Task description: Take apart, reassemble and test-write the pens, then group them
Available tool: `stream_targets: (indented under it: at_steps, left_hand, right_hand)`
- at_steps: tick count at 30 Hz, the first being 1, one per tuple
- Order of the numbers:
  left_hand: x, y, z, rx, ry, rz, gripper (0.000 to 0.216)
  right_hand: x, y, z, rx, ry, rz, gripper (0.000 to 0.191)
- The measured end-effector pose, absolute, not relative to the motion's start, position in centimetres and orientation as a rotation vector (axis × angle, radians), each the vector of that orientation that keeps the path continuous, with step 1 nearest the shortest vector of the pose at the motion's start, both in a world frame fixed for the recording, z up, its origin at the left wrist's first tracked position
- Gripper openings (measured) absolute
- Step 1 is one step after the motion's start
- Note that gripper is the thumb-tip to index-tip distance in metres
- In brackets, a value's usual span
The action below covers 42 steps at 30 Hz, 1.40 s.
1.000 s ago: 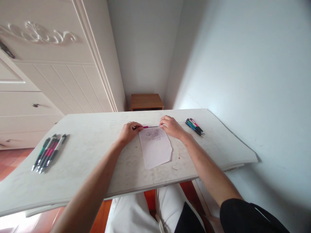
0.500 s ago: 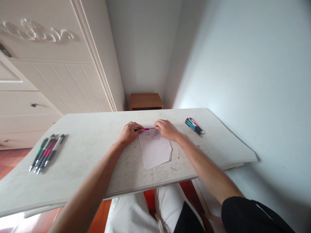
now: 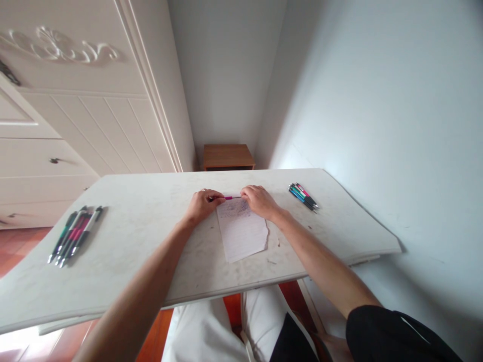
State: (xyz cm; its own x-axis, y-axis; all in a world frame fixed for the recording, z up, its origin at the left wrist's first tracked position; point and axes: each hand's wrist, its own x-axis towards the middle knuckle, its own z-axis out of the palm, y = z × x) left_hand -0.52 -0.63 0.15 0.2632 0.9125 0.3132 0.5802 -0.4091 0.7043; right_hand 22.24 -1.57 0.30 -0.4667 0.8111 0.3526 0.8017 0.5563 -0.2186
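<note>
My left hand (image 3: 206, 205) is closed around a pen with a purple barrel (image 3: 228, 198), held level above the top edge of the paper. A thin dark refill (image 3: 236, 197) sticks out of the barrel to the right. Its far end runs into the pinched fingers of my right hand (image 3: 258, 201), which hide whatever else is there. Beneath both hands lies a torn sheet of lined paper (image 3: 243, 236), its upper part covered in dark scribbles.
Several pens (image 3: 75, 235) lie side by side on the left of the white table (image 3: 151, 216). Another bunch of pens (image 3: 303, 197) rests at the right, beyond my right forearm. A wall (image 3: 377, 125) borders the right side; a white cabinet (image 3: 94, 120) stands at the left.
The view has shifted very slightly. Both hands keep nearly the same position, with the pen and refill still held between them.
</note>
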Motion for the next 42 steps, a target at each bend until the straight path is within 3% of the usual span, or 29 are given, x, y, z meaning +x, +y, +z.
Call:
stream_targets:
  at_steps: [27, 30, 33, 37, 42]
  left_hand:
    - [-0.5, -0.3, 0.1, 1.934, 1.34, 0.988, 0.02]
    - [-0.6, -0.3, 0.0, 1.929, 1.335, 0.995, 0.021]
    - [-0.6, -0.2, 0.0, 1.931, 1.332, 0.999, 0.022]
    - [-0.6, -0.2, 0.1, 1.925, 1.349, 1.004, 0.022]
    - [-0.5, -0.2, 0.1, 1.91, 1.355, 1.014, 0.021]
  right_hand:
    - [24.1, -1.1, 1.5, -1.173, -2.117, 0.174, 0.024]
    - [25.9, -0.5, 1.9, -1.314, -1.936, 0.078, 0.028]
    - [27.9, -0.2, 2.0, -1.648, -1.773, 0.027, 0.019]
    - [29.5, -0.3, 1.7, -1.93, -1.85, 0.275, 0.022]
    - [29.6, -0.5, 1.4, -1.895, -1.944, 0.397, 0.015]
